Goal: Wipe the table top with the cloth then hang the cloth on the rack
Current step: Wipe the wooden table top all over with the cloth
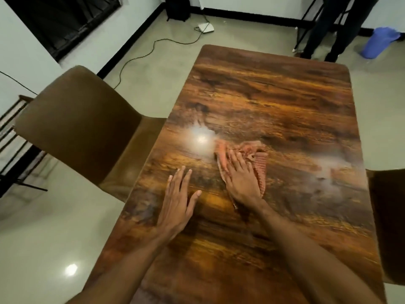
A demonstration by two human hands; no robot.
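An orange-pink striped cloth (258,159) lies crumpled on the wooden table top (274,102), a little nearer than its middle. My right hand (242,179) presses flat on the cloth with straight fingers, and the cloth spreads out past the fingertips and to the right of the hand. Left of it, my left hand (178,200) rests flat on the bare wood, fingers straight and slightly spread, apart from the cloth. A dark metal rack (13,145) stands on the floor at the far left, partly behind a chair.
A brown padded chair (76,128) stands at the table's left side, another chair (388,216) at its right edge. A person's legs (328,34) stand beyond the far right corner beside a blue bin (379,42). A cable (140,55) runs across the floor.
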